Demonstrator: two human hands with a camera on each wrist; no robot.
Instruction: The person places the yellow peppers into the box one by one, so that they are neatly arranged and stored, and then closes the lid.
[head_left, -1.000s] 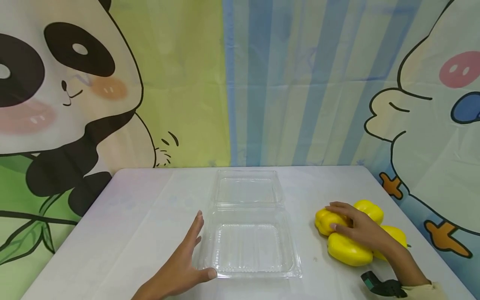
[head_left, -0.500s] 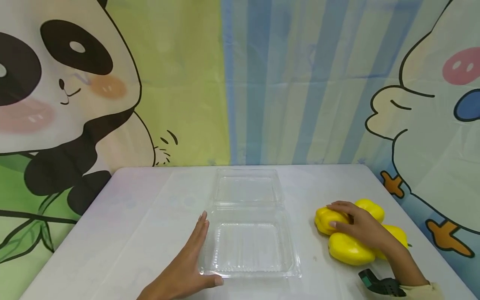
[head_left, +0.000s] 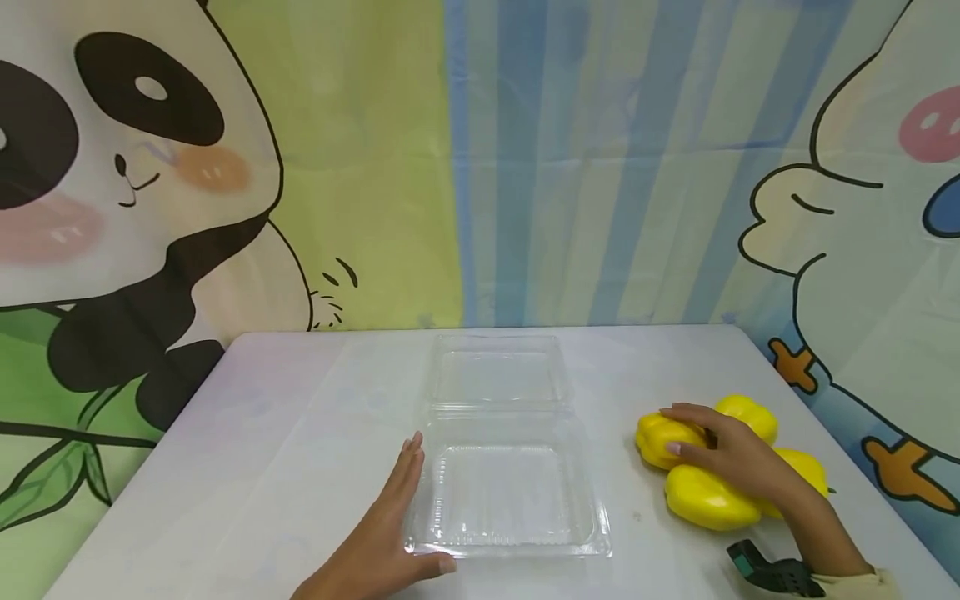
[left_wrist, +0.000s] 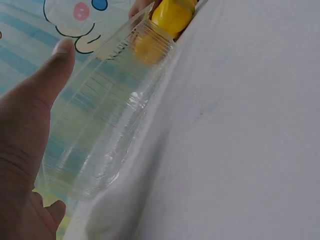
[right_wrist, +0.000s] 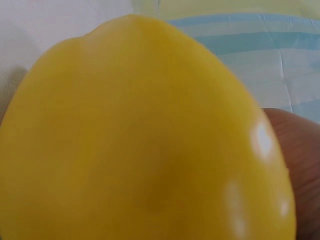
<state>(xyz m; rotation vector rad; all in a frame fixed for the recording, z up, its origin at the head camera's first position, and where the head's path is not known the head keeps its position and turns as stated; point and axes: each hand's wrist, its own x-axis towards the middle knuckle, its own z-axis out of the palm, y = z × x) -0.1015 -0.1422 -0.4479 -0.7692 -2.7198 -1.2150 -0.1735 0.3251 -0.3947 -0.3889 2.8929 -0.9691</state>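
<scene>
A clear plastic clamshell container (head_left: 510, 500) lies spread on the white table, its lid (head_left: 498, 371) folded back toward the far edge. My left hand (head_left: 378, 533) is at the container's near left corner, fingers straight and thumb apart along the front rim. In the left wrist view, the container's clear wall (left_wrist: 110, 120) rises beside the thumb (left_wrist: 45, 80). On the right, my right hand (head_left: 738, 454) grips a yellow bell pepper (head_left: 660, 442) from above, fingers over its top and thumb on its near side. A yellow bell pepper (right_wrist: 135, 130) fills most of the right wrist view.
More yellow bell peppers crowd around the right hand: one in front (head_left: 708, 498), one behind (head_left: 750, 417), one to the right (head_left: 810, 468). A black strap device (head_left: 772, 571) is on the right wrist. A cartoon-printed curtain (head_left: 570, 167) hangs behind the table.
My left hand has shifted right, up against the container's near left corner, with its fingers drawn closer together. The right hand has stayed on the same pepper.
</scene>
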